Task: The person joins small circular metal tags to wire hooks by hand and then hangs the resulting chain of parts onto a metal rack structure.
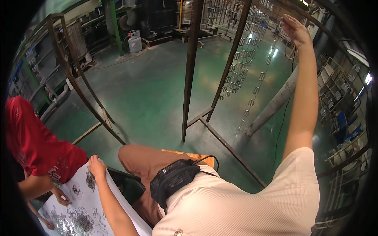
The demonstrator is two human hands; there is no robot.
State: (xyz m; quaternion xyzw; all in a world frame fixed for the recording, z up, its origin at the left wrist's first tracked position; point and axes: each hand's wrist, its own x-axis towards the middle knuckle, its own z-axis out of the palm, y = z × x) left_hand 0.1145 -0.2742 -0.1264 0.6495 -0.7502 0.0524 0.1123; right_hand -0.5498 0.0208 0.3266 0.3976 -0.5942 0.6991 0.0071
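Note:
High at the right, my right hand [296,32] is raised at arm's length. A single strand of wire with small metal buckles [262,76] hangs down from its pinched fingertips. Beside that strand, several more strands of metal buckles [241,65] hang in a bunch from the rack. At the lower left, my left hand [97,167] rests at the edge of a table covered in white sheet [118,196], its fingers curled. Whether something small is between them is hidden. Bent dark wire hooks [82,221] lie heaped and scattered on the sheet near it.
A person in a red shirt [47,145] sits at the left, hands over the wire hooks. Dark metal frame posts [191,74] stand ahead, with a floor bar [232,151] running toward me. A grey pipe [271,104] slants at the right. A gas cylinder [134,42] stands farther back.

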